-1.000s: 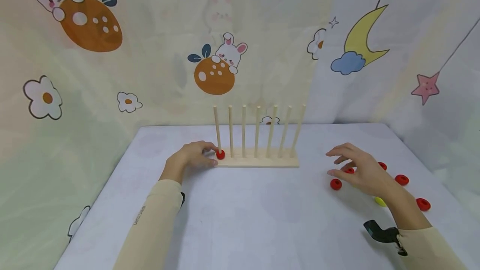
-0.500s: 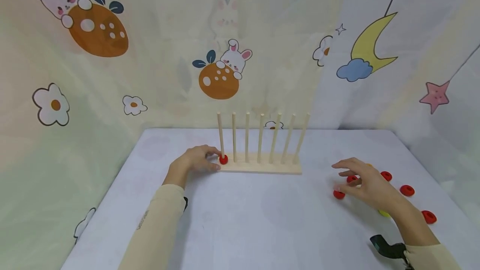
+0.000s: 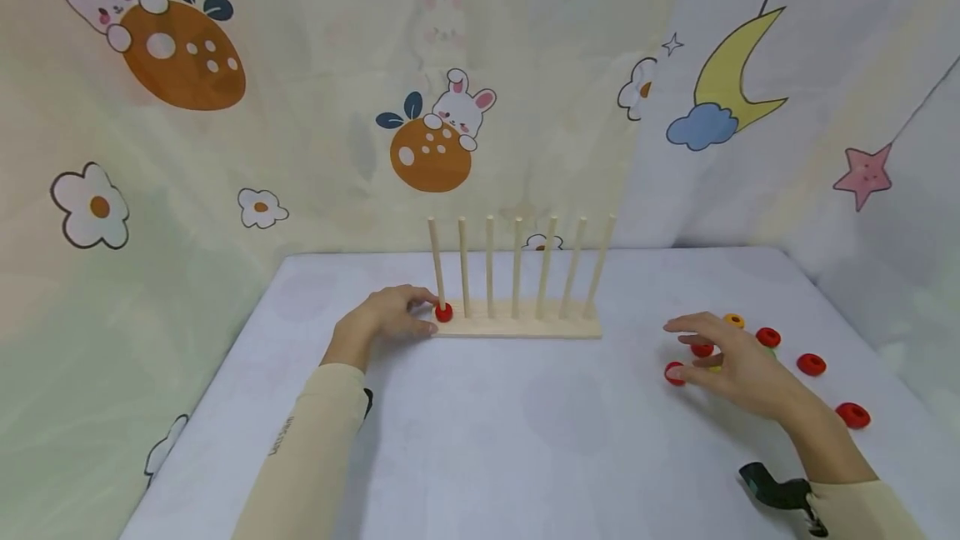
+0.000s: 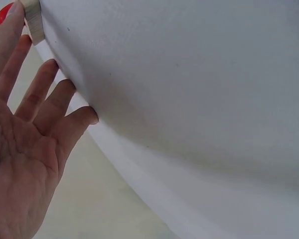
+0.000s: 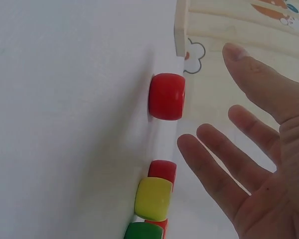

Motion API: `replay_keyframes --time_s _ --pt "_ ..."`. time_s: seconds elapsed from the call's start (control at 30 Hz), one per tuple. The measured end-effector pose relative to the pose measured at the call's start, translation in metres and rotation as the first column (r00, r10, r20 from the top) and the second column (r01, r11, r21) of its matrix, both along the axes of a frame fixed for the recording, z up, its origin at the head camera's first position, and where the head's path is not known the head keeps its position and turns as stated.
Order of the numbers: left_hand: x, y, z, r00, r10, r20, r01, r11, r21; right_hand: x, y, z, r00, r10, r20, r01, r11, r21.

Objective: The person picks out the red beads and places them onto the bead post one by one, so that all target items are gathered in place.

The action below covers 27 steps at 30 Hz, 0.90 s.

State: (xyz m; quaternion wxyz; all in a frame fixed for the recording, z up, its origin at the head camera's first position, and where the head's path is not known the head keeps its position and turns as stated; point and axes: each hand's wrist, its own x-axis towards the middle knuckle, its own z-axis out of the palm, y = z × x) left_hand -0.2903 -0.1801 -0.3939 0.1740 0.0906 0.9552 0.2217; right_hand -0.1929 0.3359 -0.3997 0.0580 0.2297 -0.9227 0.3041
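Observation:
A wooden peg rack with a row of upright pegs stands near the table's back edge. One red bead sits at the bottom of its leftmost peg. My left hand pinches the rack's left end between thumb and index finger; the other fingers extend loosely in the left wrist view. Over the loose beads at the right hovers my right hand, fingers spread. Its thumb overlaps the nearest red bead in the head view, but the right wrist view shows a gap between hand and red bead.
Around and beyond the right hand lie more beads: an orange bead, several red ones, including a red bead farthest right, plus a yellow bead and a green bead. A patterned cloth hangs behind the white table.
My right hand has lowered and come slightly nearer, bringing its thumb over the closest red bead. The left hand stays at the rack's end. The head view has shifted slightly.

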Motion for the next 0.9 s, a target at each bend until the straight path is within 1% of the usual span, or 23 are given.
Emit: replay_keyframes --time_s 0.1,0.2,0.27,0.37,0.5,0.6,0.77,0.9 --pt "-0.001 -0.0013 -0.0022 1.0 0.008 0.004 -0.008 1.0 -0.007 -0.0001 -0.0021 -0.0022 1.0 0.022 0.018 -0.022 1.0 -0.012" --pt "-0.002 -0.0029 -0.003 1.0 0.002 0.003 -0.002 1.0 -0.015 0.0001 -0.0042 -0.0039 0.999 0.035 0.033 -0.034 0.999 -0.016" --pt "-0.0028 -0.0032 -0.0028 1.0 -0.003 -0.001 0.003 1.0 -0.014 0.0003 -0.0043 -0.0045 0.999 0.028 0.047 -0.027 1.0 -0.011" --pt "-0.0039 -0.0022 -0.0021 1.0 -0.011 -0.006 0.011 1.0 -0.012 0.0003 -0.0022 -0.0057 0.995 0.006 0.096 -0.006 1.0 0.0" --pt "-0.0047 -0.001 -0.0001 1.0 -0.014 -0.008 0.014 1.0 -0.006 -0.0007 0.0003 -0.0064 0.984 -0.035 0.175 0.028 0.999 0.042" --pt "-0.0054 -0.0004 0.0008 1.0 -0.017 -0.006 0.017 1.0 0.002 -0.0005 -0.0001 -0.0074 0.977 -0.057 0.208 0.045 0.997 0.065" --pt "-0.0068 -0.0015 0.0001 0.999 -0.032 -0.014 0.032 0.999 -0.013 -0.0012 -0.0027 -0.0088 0.976 -0.049 0.213 0.032 0.996 0.084" --pt "-0.0061 -0.0031 -0.001 0.999 -0.027 -0.018 0.027 1.0 -0.013 -0.0026 -0.0037 -0.0086 0.984 -0.028 0.179 0.011 0.995 0.099"
